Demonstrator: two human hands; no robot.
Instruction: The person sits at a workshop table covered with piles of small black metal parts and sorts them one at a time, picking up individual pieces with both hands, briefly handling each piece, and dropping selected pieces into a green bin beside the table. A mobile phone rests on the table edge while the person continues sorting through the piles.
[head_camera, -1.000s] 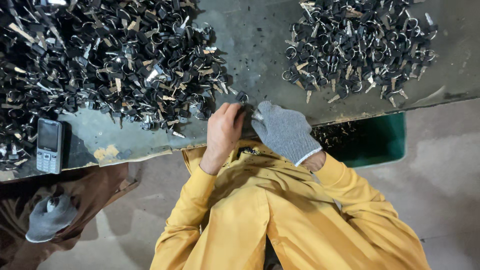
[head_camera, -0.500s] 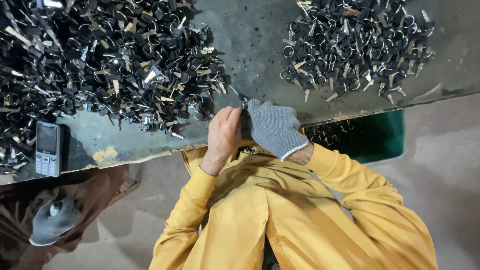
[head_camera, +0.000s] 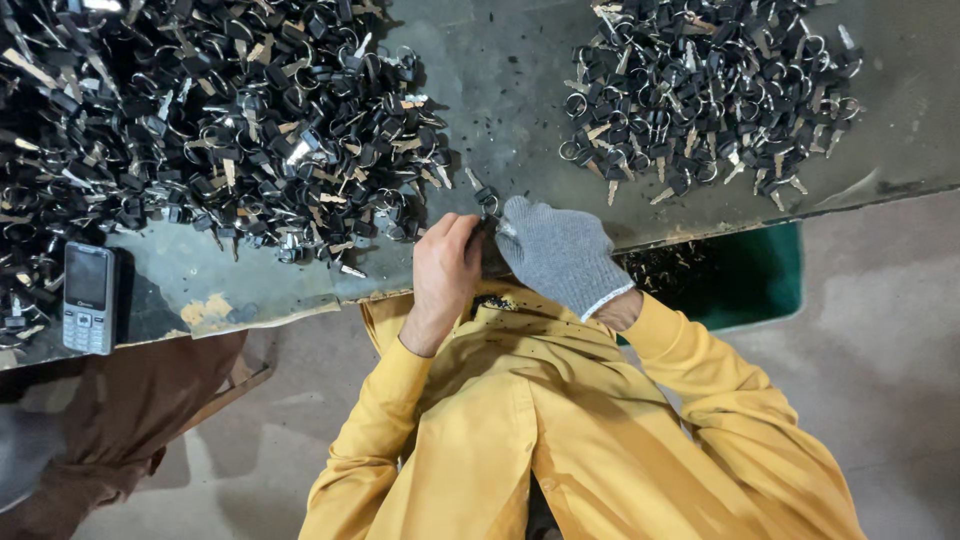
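Grey knitted glove is covering the right hand (head_camera: 560, 250), which is meeting the bare left hand (head_camera: 445, 265) at the desk (head_camera: 520, 80) edge; both are pinching one small black key (head_camera: 487, 196). Keeping it close to the edge, away from both key piles, seems wise.

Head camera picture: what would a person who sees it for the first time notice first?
Two heaps of black-headed keys on a grey table catch the eye: a large heap at upper left and a smaller heap at upper right. At the table's near edge, between them, the bare left hand and the grey-gloved right hand meet around a small dark piece, above yellow sleeves. A grey phone lies at far left.
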